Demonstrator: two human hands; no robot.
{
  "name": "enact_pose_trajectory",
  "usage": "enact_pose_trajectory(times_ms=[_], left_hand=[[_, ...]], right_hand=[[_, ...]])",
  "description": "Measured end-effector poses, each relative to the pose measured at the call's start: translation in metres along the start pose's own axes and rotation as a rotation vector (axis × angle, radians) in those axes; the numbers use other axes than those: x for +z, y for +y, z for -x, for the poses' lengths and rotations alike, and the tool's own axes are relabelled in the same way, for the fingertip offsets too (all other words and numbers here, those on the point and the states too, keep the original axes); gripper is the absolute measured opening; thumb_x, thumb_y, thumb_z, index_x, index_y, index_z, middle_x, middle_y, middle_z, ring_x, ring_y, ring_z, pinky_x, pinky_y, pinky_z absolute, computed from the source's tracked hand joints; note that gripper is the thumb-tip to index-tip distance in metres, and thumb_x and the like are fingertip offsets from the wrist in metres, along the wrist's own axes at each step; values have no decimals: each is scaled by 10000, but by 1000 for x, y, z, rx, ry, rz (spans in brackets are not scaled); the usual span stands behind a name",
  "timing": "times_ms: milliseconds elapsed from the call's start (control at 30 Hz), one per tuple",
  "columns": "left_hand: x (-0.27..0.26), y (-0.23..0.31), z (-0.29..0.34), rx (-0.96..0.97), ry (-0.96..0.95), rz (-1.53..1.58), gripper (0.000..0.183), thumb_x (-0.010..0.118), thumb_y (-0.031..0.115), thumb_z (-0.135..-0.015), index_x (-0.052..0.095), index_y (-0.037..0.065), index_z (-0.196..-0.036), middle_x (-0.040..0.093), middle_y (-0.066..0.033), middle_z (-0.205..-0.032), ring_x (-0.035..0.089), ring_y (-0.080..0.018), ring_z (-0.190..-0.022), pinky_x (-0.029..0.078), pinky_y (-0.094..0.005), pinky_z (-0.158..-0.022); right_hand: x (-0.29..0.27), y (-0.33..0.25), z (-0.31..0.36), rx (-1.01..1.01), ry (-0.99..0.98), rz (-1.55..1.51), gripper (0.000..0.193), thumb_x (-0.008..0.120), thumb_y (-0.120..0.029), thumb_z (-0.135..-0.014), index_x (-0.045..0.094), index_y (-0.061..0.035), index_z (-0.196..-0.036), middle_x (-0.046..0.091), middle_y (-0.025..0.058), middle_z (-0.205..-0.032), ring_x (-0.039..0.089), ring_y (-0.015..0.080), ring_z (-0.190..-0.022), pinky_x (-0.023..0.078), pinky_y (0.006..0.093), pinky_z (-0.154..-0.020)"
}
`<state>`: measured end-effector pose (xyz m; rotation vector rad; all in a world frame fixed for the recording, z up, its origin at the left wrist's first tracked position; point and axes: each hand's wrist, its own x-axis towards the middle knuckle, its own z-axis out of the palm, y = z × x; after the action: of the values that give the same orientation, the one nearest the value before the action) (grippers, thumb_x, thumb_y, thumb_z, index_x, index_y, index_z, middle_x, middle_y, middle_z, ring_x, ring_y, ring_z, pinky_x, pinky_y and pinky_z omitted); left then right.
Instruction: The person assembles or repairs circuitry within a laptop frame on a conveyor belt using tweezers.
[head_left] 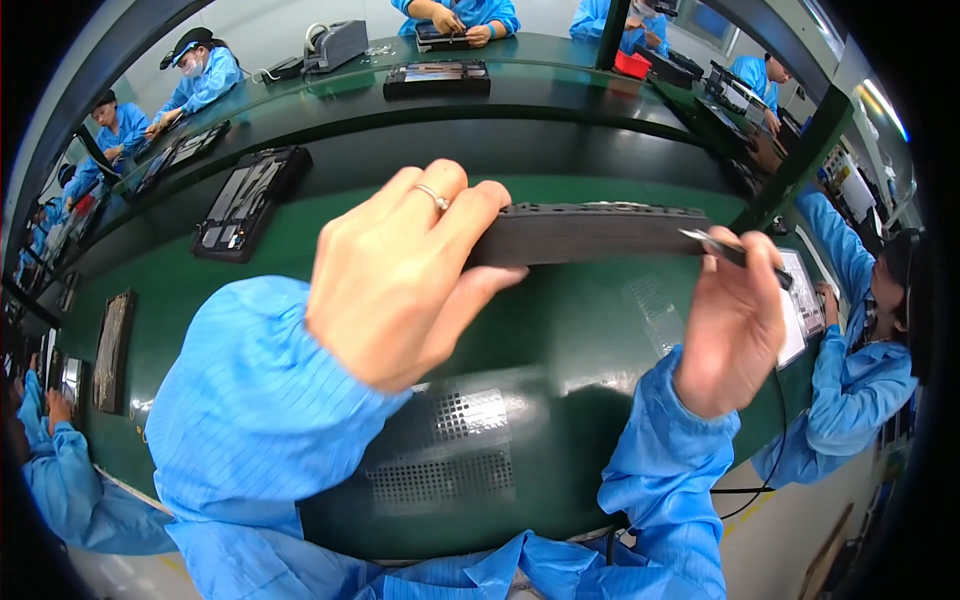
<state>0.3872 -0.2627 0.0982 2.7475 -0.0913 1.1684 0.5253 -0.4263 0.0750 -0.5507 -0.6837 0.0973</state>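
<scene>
My left hand (400,270), wearing a ring, grips the left end of a black fixture tray (590,235). The tray is raised above the green bench and turned so that its long dark side faces me. Small parts show along its upper edge, but its inner face is hidden. In my right hand (735,325) is a pair of dark tweezers (732,250), pinched between thumb and fingers. Their silver tips lie over the right end of the tray; whether they touch it I cannot tell. Fingers of this hand are close to that end.
Perforated adhesive sheets (440,480) lie on the green bench (560,420) below my hands. Another black tray (250,203) with device parts sits at the far left, and a narrow one (113,350) nearer left. Beyond runs a dark conveyor (480,150). Co-workers in blue sit around, one (850,370) close at right.
</scene>
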Motion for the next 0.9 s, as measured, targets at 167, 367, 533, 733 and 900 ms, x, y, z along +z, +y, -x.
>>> enact_pose_trajectory(times_ms=[167,367,533,733,900], left_hand=[[-36,35,14,-84,-2,45,459,729,151,-482,541,-43,-853,498,-117,-749,482,-218,-658,422,-299,-631],[-28,29,45,-221,88,360,435,689,47,-492,530,-36,-888,537,-180,-871,527,-267,-813,419,-330,-720],[-32,40,54,-185,39,393,376,690,32,-549,532,-44,-882,542,-181,-867,564,-293,-746,464,-313,-629],[-28,52,67,-199,72,400,369,689,41,-526,547,-44,-856,543,-171,-859,567,-290,-707,469,-312,-601],[-27,62,75,-165,71,369,381,693,58,-508,555,-37,-851,544,-165,-858,571,-289,-731,477,-316,-618]], right_hand=[[17,-18,10,-9,-96,-13,138,499,-49,-716,541,40,-812,531,123,-770,485,265,-773,371,361,-780],[26,-29,24,-146,-434,423,163,431,-80,-759,484,8,-886,550,180,-763,483,264,-824,243,455,-880],[53,-33,40,-6,-451,493,125,479,-99,-688,451,-3,-762,567,198,-658,531,287,-604,369,402,-657],[65,-42,52,118,-373,586,120,492,-14,-624,471,21,-737,573,213,-641,568,305,-605,422,385,-644],[62,-51,60,276,-265,497,108,583,48,-590,579,73,-695,599,190,-687,582,218,-630,463,307,-666]])
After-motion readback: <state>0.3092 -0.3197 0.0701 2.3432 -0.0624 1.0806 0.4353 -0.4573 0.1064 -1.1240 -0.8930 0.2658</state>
